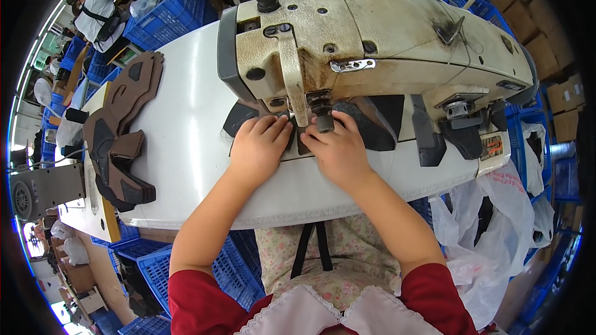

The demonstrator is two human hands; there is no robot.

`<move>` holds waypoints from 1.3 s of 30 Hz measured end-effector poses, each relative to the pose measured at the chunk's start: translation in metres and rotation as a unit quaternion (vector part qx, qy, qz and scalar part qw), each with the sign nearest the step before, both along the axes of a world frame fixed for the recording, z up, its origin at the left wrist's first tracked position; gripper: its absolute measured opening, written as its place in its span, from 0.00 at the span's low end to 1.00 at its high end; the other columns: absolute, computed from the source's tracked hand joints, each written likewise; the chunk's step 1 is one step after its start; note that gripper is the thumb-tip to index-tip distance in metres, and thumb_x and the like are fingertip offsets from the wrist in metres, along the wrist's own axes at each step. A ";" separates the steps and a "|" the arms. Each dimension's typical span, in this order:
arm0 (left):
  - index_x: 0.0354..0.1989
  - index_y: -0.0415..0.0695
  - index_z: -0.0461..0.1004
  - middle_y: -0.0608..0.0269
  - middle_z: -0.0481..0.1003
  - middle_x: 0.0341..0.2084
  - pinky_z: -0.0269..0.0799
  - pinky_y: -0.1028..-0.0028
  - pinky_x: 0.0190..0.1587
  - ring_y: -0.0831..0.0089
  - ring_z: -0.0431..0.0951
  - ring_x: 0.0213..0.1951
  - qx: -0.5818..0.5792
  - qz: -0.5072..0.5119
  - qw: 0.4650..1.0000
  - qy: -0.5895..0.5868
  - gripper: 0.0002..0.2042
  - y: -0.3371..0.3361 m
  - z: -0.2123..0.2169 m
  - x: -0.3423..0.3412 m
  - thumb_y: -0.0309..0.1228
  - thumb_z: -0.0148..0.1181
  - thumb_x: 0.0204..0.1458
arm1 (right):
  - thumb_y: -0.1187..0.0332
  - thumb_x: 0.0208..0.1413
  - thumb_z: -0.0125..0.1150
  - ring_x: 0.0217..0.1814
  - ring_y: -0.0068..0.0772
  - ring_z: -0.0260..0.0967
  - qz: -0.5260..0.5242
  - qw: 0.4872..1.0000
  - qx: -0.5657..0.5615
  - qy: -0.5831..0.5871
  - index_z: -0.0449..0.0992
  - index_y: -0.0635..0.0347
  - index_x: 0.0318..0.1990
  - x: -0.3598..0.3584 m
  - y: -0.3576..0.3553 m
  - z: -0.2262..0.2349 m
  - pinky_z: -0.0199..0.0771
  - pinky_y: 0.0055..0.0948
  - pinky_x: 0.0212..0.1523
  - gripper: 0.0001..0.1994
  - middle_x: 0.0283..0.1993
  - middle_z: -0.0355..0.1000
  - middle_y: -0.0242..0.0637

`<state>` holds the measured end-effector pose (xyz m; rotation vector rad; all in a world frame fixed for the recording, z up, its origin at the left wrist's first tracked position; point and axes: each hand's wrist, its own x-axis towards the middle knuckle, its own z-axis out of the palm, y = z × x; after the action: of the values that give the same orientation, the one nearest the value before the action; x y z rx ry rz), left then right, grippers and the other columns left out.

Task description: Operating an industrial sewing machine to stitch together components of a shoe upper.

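Observation:
A beige sewing machine point(397, 31) stands over a white table, its head above my two hands. Beneath the needle area lies a dark shoe upper piece point(379, 124), with black and grey panels showing on both sides of my hands. My left hand point(259, 149) presses on it left of the needle, fingers bent and together. Just right of the needle, my right hand point(340, 152) has thumb and fingers closed at the piece, partly behind a dark round knob point(325, 124). The needle tip and the stitched edge are hidden by the fingers and machine head.
Stacked brown shoe upper pieces point(127, 108) lie at the table's left side. Black cut pieces point(428, 149) rest right of my hands. A white plastic bag point(484, 223) hangs at the right. Blue crates point(167, 9) stand around the table, and another person point(102, 12) works at far left.

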<state>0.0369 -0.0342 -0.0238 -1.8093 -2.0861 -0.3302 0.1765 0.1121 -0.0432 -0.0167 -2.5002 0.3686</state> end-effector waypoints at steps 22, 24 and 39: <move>0.43 0.44 0.80 0.63 0.77 0.40 0.69 0.65 0.45 0.64 0.75 0.43 -0.005 -0.014 0.998 -0.055 0.20 0.000 0.005 -0.005 0.22 0.60 0.37 | 0.70 0.47 0.57 0.48 0.32 0.70 0.020 1.000 0.004 0.005 0.79 0.59 0.38 0.001 0.001 0.002 0.62 0.42 0.60 0.10 0.35 0.74 0.29; 0.44 0.44 0.80 0.63 0.77 0.39 0.69 0.65 0.45 0.63 0.75 0.43 -0.009 -0.020 0.998 -0.053 0.20 0.000 0.006 -0.006 0.22 0.60 0.37 | 0.70 0.47 0.57 0.48 0.31 0.69 0.017 1.000 0.003 0.010 0.79 0.59 0.38 0.001 0.001 0.002 0.63 0.42 0.60 0.10 0.35 0.74 0.29; 0.38 0.44 0.77 0.60 0.75 0.39 0.71 0.67 0.48 0.64 0.75 0.47 -0.032 -0.068 0.997 -0.021 0.12 -0.004 0.013 -0.008 0.29 0.55 0.43 | 0.70 0.48 0.58 0.50 0.30 0.69 0.011 1.000 0.004 0.012 0.80 0.58 0.37 0.002 0.002 0.000 0.61 0.42 0.61 0.09 0.38 0.75 0.28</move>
<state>0.0286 -0.0381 -0.0106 -2.0033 -2.0269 -0.3431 0.1785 0.1142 -0.0429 0.0200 -2.4798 0.3650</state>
